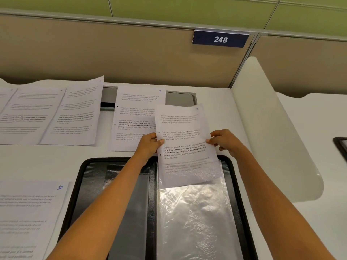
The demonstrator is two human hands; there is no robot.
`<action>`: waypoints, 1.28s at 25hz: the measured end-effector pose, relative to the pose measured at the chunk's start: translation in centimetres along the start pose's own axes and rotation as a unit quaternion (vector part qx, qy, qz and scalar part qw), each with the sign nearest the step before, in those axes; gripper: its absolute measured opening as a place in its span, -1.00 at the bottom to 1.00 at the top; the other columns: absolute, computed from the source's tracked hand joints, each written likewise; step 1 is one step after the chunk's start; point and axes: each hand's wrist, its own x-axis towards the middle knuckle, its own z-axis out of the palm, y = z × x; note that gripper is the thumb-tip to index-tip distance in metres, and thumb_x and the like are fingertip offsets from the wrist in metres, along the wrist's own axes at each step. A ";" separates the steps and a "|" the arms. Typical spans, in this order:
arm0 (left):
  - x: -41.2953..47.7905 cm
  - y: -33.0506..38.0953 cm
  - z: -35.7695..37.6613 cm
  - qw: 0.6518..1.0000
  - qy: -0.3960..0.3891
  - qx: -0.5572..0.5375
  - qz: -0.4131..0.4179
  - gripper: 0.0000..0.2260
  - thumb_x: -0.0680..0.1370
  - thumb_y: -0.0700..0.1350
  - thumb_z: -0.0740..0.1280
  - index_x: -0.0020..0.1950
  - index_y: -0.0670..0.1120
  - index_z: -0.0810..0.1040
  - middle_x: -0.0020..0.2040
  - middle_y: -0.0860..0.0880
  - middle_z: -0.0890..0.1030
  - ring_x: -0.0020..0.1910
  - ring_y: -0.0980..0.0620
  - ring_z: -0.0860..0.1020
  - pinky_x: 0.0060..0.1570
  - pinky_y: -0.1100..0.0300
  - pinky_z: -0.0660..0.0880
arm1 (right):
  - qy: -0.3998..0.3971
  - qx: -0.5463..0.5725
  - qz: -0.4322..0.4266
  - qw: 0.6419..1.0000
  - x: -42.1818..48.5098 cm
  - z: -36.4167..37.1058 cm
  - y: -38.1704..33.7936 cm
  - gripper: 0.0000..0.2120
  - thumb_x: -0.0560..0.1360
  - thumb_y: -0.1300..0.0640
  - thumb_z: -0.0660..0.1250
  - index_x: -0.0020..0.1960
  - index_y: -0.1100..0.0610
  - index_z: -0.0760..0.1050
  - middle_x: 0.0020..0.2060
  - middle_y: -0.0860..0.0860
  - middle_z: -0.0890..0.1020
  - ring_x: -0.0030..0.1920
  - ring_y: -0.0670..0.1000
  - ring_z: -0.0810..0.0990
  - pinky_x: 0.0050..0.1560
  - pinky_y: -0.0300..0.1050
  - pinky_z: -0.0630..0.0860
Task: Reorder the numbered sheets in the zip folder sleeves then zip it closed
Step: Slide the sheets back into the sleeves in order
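Observation:
A black zip folder (78,182) lies open on the white desk, its clear plastic sleeves (197,218) on the right half. A printed sheet (182,128) stands partly inside the top sleeve, with its lower edge under the plastic. My left hand (148,145) pinches the sheet's left edge and my right hand (223,141) pinches its right edge. Sheet 2 (137,107) lies flat just behind the folder. Sheet 10 (28,212) lies at the front left.
Several more numbered sheets (47,113) overlap at the back left. A beige partition with a blue sign 248 (220,39) closes the back. A white curved divider (262,119) rises at the right, with a dark tray edge (340,147) beyond it.

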 end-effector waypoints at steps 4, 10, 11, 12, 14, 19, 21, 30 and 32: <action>-0.4 -0.6 -0.6 0.998 -0.024 -0.057 -0.007 -0.77 0.56 -0.27 0.35 0.20 -0.09 0.52 0.06 -0.07 0.64 0.01 0.02 0.63 -0.03 0.09 0.60 | -0.012 0.018 -0.063 0.998 -0.7 -1.2 0.1 -0.97 0.49 0.21 0.40 -0.07 0.12 0.59 -0.16 0.00 0.65 -0.14 -0.04 0.53 -0.22 -0.16 0.36; -1.5 -1.6 -0.7 0.995 -0.062 -0.079 -0.017 -0.69 0.53 -0.33 0.35 0.26 -0.13 0.50 0.12 -0.12 0.64 0.04 0.00 0.63 -0.01 0.13 0.61 | -0.078 -0.013 -0.039 0.996 -1.5 -2.3 1.4 -0.78 0.45 0.18 0.44 0.09 0.14 0.62 0.01 0.06 0.69 -0.04 -0.03 0.59 -0.05 -0.08 0.41; -1.6 -1.8 -0.7 0.995 -0.065 -0.077 -0.019 -0.68 0.54 -0.33 0.35 0.27 -0.14 0.49 0.12 -0.12 0.64 0.05 -0.01 0.63 0.01 0.12 0.61 | -0.088 -0.018 -0.030 0.995 -1.7 -2.4 1.4 -0.77 0.45 0.19 0.44 0.10 0.13 0.62 0.01 0.05 0.70 -0.04 -0.03 0.60 -0.03 -0.08 0.42; -1.7 -1.9 -0.7 0.995 -0.067 -0.073 -0.022 -0.68 0.54 -0.32 0.35 0.28 -0.15 0.49 0.13 -0.13 0.63 0.05 -0.02 0.63 0.03 0.10 0.60 | -0.099 -0.022 -0.022 0.995 -2.0 -2.4 1.2 -0.76 0.45 0.19 0.44 0.12 0.13 0.62 0.01 0.04 0.70 -0.03 -0.03 0.61 -0.03 -0.08 0.43; -2.2 -1.9 -0.5 0.995 -0.064 -0.072 -0.027 -0.70 0.54 -0.32 0.34 0.27 -0.15 0.49 0.15 -0.17 0.62 0.04 -0.01 0.63 0.05 0.09 0.59 | -0.115 -0.025 -0.012 0.993 -2.4 -2.5 1.1 -0.75 0.46 0.13 0.45 0.14 0.11 0.62 0.00 0.02 0.71 -0.03 -0.02 0.63 -0.05 -0.11 0.45; -5.4 -2.4 1.0 0.984 0.075 0.084 0.138 -0.56 0.55 -0.17 0.38 0.38 -0.08 0.31 0.34 -0.10 0.47 0.22 0.04 0.50 0.19 0.17 0.46 | -0.069 0.001 -0.048 0.996 -2.5 -2.1 0.7 -0.80 0.49 0.13 0.42 0.12 0.07 0.63 -0.11 0.02 0.70 -0.09 -0.01 0.60 -0.16 -0.16 0.43; -8.3 -3.5 1.8 0.927 0.118 0.240 0.263 -0.38 0.58 -0.01 0.33 0.55 -0.08 0.10 0.50 -0.08 0.24 0.47 0.01 0.23 0.44 0.09 0.19 | -0.065 -0.003 -0.049 0.997 -2.3 -2.0 0.5 -0.79 0.49 0.12 0.43 0.12 0.07 0.63 -0.07 0.05 0.70 -0.07 -0.01 0.60 -0.14 -0.15 0.44; -19.4 -13.7 12.0 0.719 -0.097 0.593 0.351 -0.25 0.55 0.41 0.01 0.56 -0.08 0.16 0.59 -0.09 0.03 0.56 -0.10 0.02 0.40 -0.17 0.01 | -0.075 -0.047 -0.011 0.996 -1.6 -1.4 0.0 -0.77 0.50 0.12 0.42 0.15 0.09 0.60 0.01 0.05 0.68 -0.02 0.01 0.62 -0.14 -0.16 0.51; -18.5 -13.9 13.6 0.716 -0.095 0.606 0.334 -0.26 0.56 0.39 -0.01 0.55 -0.10 0.18 0.59 -0.08 0.07 0.57 -0.09 -0.01 0.42 -0.18 -0.02 | -0.077 -0.047 -0.002 0.996 -1.5 -1.2 0.1 -0.79 0.50 0.13 0.42 0.13 0.09 0.61 -0.02 0.04 0.69 -0.04 0.00 0.62 -0.15 -0.16 0.52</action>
